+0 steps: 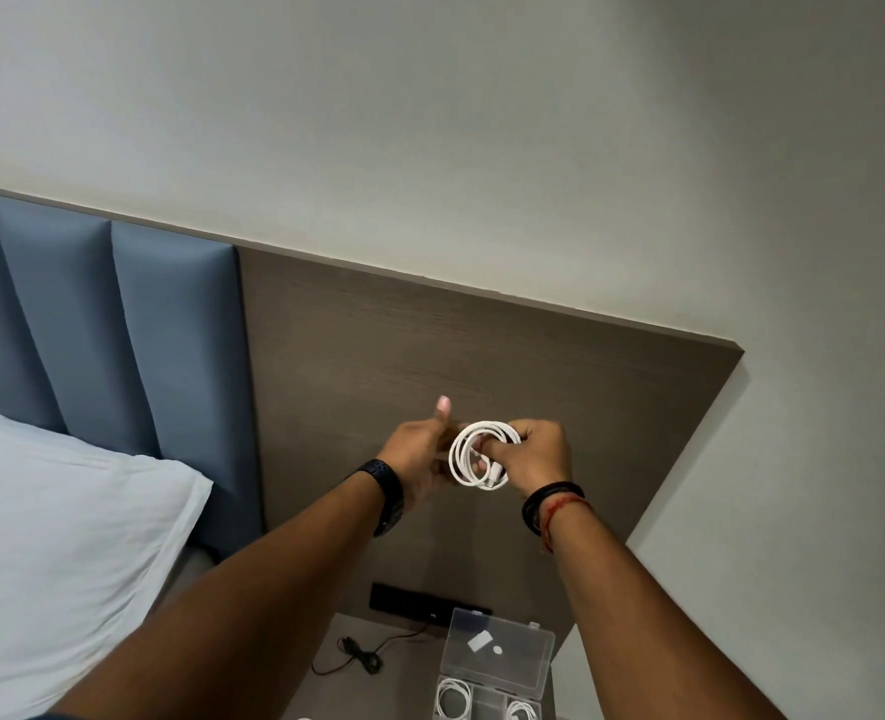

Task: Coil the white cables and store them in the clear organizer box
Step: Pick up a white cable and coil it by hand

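A white cable (pixel 469 456), wound into a small round coil, is held up in front of the brown wall panel. My right hand (pixel 536 454) grips the coil's right side, with fingers curled through the loops. My left hand (pixel 422 449) holds the coil's left side, thumb pointing up. Far below, at the bottom edge, the clear organizer box (pixel 497 662) stands with its lid raised. Two white coiled cables lie in its compartments, one on the left (pixel 453 698) and one on the right (pixel 521 711).
A black cable (pixel 357 654) lies on the bedside table left of the box, under a black socket strip (pixel 414 602). A white pillow (pixel 61 537) and a blue padded headboard (pixel 108 324) fill the left side.
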{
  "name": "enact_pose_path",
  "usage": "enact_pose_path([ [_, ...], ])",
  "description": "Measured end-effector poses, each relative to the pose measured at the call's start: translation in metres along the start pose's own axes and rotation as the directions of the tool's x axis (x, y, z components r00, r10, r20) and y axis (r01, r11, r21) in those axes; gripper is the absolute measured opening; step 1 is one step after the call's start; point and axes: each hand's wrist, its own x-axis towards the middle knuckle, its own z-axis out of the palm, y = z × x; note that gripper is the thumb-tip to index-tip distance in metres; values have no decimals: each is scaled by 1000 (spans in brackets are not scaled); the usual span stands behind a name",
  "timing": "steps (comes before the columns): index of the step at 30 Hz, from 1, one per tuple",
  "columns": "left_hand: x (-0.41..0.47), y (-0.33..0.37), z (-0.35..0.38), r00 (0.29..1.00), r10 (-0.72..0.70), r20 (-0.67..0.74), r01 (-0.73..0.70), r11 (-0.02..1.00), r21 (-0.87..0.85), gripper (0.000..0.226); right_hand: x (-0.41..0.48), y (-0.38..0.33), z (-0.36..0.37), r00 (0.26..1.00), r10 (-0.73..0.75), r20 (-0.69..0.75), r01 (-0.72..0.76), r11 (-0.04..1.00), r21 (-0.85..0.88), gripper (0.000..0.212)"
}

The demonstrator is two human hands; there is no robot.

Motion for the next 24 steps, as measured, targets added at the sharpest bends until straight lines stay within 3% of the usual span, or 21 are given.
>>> enact_pose_path([
  [5,-1,-9,2,999,30,37,-31,999,35,16,0,6,-1,1000,4,-5,-4,1000,-11,25],
  [14,10,-21,5,979,141,-148,-124,986,113,8,1,16,-3,999,23,33,-24,1000,15,22],
  [16,14,-26,3,973,154,-175,-140,986,87,20,3,19,-4,998,31,45,-33,999,32,21],
  [19,15,-35,1,985,155,-80,-148,985,87,46,7,25,-6,998,44,32,-45,998,33,22],
  [22,14,-44,2,974,222,31,-225,962,158,24,9,38,-10,997,78,28,-79,996,45,15],
  [24,17,-50,4,968,249,18,-248,953,174,17,8,48,-12,993,108,57,-113,990,90,10],
])
